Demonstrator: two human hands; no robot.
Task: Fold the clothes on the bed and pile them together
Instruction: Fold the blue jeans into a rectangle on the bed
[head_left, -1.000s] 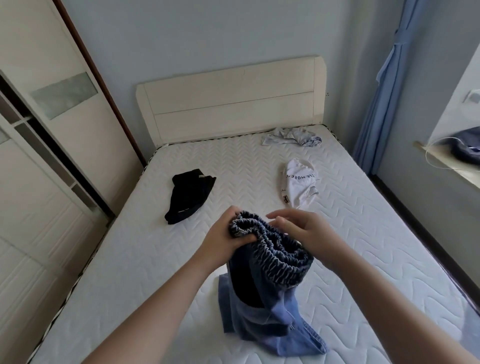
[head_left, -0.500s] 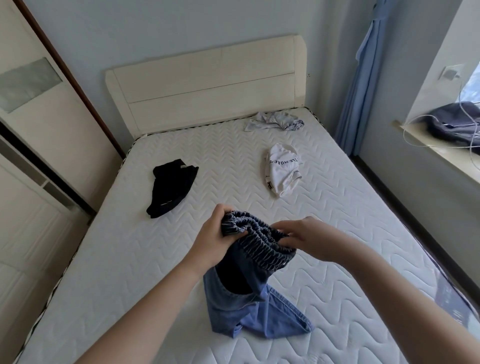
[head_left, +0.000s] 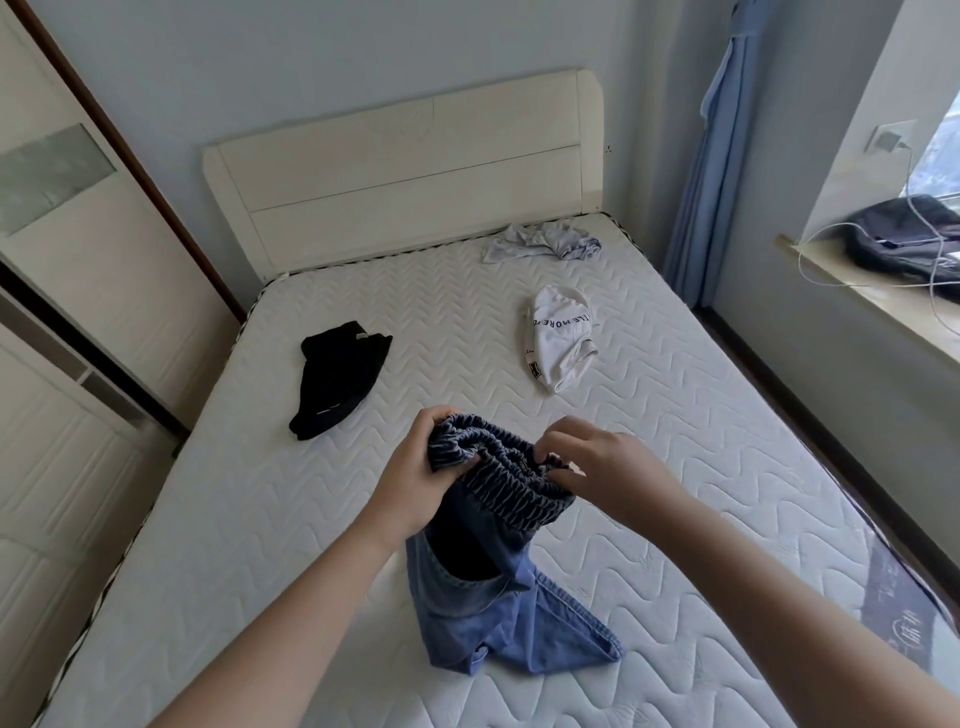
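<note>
I have the denim shorts (head_left: 498, 551) lifted by their gathered elastic waistband at about six o'clock on the mattress (head_left: 208, 519), right in front of me, with the leg hems trailing down and resting on the quilted cover. My left hand (head_left: 415, 483) is curled round the left end of the waistband, thumb on the near side and fingers wrapped over the top, while my right hand (head_left: 597, 467) pinches the right end with bent fingertips tucked into the ruching. I hold it this way, I judge, because the waistband is the one firm edge on a limp garment: gripping both ends lets the weight of the legs pull the cloth straight so I can see which face is which before laying it flat. The waistband is bunched between my hands, not stretched, so I reckon it needs drawing apart before a fold will sit cleanly. The other clothes lie well apart from each other: a black garment (head_left: 337, 379) at ten o'clock, a white printed one (head_left: 558, 343) at one o'clock, and a crumpled pale grey piece (head_left: 540, 241) near the headboard (head_left: 410, 166) at twelve to one. None looks folded, and no pile exists yet, so I take the job to be at its start.
</note>
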